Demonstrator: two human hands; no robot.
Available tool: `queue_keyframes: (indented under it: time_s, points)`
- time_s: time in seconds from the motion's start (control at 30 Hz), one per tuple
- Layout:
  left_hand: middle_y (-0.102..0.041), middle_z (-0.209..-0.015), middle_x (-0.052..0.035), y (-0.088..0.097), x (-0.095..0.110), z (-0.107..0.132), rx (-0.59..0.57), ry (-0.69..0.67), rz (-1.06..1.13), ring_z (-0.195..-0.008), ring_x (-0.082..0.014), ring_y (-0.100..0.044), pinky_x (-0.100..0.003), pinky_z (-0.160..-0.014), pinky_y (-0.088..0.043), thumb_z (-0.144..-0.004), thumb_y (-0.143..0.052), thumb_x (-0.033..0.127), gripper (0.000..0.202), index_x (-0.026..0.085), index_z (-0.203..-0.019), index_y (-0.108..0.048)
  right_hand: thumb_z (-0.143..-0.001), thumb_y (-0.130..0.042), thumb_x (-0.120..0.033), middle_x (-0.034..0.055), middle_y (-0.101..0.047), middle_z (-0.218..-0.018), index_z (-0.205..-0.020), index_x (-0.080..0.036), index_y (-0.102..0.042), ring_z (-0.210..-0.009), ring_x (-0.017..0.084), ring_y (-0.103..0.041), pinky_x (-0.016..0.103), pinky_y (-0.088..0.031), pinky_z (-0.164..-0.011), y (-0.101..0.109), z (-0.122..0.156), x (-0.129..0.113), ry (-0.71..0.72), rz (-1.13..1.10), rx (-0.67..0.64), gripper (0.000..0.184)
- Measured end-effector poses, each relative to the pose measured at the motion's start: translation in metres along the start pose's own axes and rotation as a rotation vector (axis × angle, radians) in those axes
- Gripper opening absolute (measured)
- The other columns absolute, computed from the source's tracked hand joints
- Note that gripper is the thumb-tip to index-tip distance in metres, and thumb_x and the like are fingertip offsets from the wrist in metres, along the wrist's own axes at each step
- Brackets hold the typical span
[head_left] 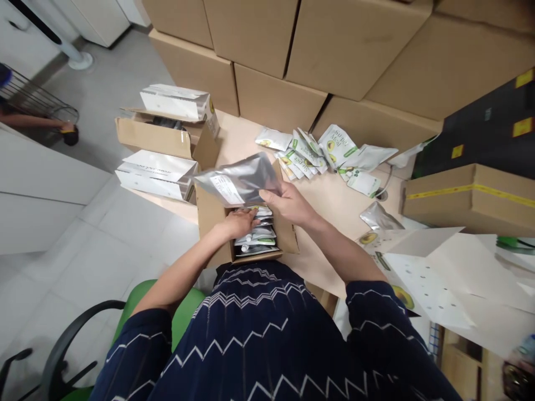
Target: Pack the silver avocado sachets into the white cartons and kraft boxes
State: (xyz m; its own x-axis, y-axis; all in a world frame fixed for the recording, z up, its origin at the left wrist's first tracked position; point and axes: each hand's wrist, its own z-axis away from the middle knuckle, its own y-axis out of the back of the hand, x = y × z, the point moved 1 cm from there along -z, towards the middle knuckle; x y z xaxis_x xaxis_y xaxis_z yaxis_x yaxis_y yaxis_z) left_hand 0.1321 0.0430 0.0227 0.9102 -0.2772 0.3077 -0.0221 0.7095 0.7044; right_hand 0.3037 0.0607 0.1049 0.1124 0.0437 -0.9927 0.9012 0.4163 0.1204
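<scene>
A: Head view, progress status. A small open carton is being filled at the near table edge. Several printed pouches are already being held stacked inside it. A silver foil pouch is being held above the carton by the right hand, pinched at its right edge between thumb and fingers.

B: And the left hand?

A: It is being pressed flat, fingers together, onto the stacked pouches inside the carton. Nothing is being gripped by it.

B: Remaining work?

A: A loose pile of pouches is lying on the table, well apart from the carton, so packing is judged to be only partly done.

B: Obstructions?

A: The carton's depth is being hidden by both hands. Pouch lettering is being blurred. The flat white packs at left cannot be identified.
</scene>
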Motion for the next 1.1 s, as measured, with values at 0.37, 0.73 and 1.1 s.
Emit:
queue_keyframes:
  time_s: [0.37, 0.73, 1.1]
  points:
    - [-0.042, -0.157, -0.0152, -0.002, -0.001, 0.003, 0.007, -0.025, -0.023, -0.141, -0.0347, -0.042, -0.051, -0.109, -0.039, -0.101, -0.031, 0.048, 0.055, 0.021, -0.15, -0.038, -0.087, -0.061, -0.039, 0.0056, -0.073, -0.103, -0.111, -0.02, -0.064, -0.091, 0.017, -0.069, 0.031, -0.058, -0.078, 0.045, -0.007, 0.075, -0.238, 0.03, 0.002, 0.031]
    - [-0.049, -0.151, -0.0156, -0.009, -0.001, 0.0, 0.1, -0.042, -0.092, -0.137, -0.0293, -0.049, -0.039, -0.109, -0.039, -0.103, -0.034, 0.039, 0.052, 0.015, -0.148, -0.042, -0.092, -0.047, -0.012, 0.0086, -0.073, -0.118, -0.115, -0.015, -0.071, -0.101, 0.018, -0.067, 0.02, -0.042, -0.077, -0.012, -0.086, 0.049, -0.113, 0.95, -0.716, 0.033]
    - [-0.064, -0.113, -0.0152, -0.004, -0.005, 0.018, 0.539, -0.072, -0.109, -0.106, -0.0258, -0.059, -0.038, -0.096, -0.047, -0.101, -0.042, 0.037, 0.037, 0.012, -0.116, -0.065, -0.09, -0.058, -0.018, 0.0184, -0.07, -0.123, -0.124, -0.006, -0.068, -0.107, 0.024, -0.068, 0.024, -0.046, -0.078, -0.041, -0.095, 0.06, -0.285, 1.252, -1.003, 0.037]
